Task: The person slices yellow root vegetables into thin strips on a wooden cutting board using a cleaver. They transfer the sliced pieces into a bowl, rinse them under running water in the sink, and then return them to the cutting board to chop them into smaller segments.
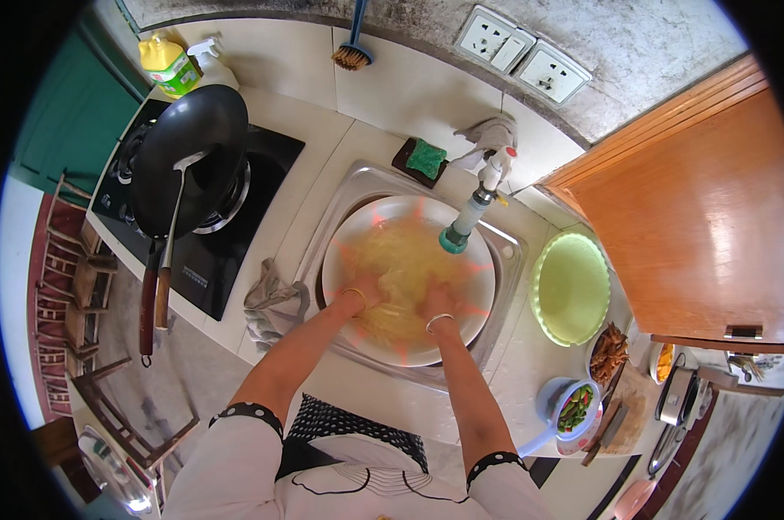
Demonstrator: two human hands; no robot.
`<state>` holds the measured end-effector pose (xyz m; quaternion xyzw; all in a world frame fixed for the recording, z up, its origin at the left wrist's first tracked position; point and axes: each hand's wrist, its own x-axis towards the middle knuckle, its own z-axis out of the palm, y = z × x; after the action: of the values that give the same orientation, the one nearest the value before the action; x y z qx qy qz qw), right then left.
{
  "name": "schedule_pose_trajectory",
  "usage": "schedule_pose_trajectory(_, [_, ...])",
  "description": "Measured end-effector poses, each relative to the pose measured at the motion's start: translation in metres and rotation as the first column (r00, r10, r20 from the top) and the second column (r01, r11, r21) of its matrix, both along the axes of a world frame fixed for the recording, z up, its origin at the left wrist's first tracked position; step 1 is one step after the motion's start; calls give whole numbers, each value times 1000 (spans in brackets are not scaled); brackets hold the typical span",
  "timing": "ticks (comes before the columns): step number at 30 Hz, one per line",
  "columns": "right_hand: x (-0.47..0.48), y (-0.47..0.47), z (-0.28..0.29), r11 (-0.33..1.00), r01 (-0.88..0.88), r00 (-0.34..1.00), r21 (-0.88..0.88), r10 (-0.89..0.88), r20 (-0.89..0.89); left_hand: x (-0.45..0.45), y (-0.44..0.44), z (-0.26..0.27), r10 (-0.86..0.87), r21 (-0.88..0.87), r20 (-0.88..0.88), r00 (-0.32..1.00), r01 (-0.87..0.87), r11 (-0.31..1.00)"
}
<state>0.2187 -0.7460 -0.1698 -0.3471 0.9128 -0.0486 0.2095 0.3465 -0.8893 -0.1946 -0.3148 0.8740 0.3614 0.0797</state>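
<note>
A wide white basin (pixel 477 286) with a red pattern inside its rim sits in the stainless-steel sink (pixel 513 255). In its cloudy water lie many thin pale-yellow shreds (pixel 402 250), perhaps shredded potato. My left hand (pixel 367 290), with a yellow bangle at the wrist, is dipped among them on the left. On the right, my right hand (pixel 438 299) is also in the water, below a silver bangle. Water, shreds and blur hide the fingers of both hands, so their grip does not show. The faucet (pixel 471 214) with a green-tipped nozzle hangs over the basin's upper right.
Left stands a gas stove (pixel 268 156) bearing a black wok (pixel 200 123) with a spatula (pixel 179 214); both handles overhang the edge. A grey cloth (pixel 272 299) lies left of the sink. Rightward are a green basket (pixel 570 289), a strainer of cut peppers (pixel 575 408) and a cleaver (pixel 606 432).
</note>
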Motion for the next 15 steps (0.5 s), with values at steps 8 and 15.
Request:
schedule_pose_trajectory(8, [-15,-7,-1,806,532,513,-259,-64,856,-10,-15,12,248,694,23,968,-194,693])
schedule_pose_trajectory(15, [-25,9,26,663,519,602,-539,164,782,-3,-23,62,342,784,-117,933,-125,609])
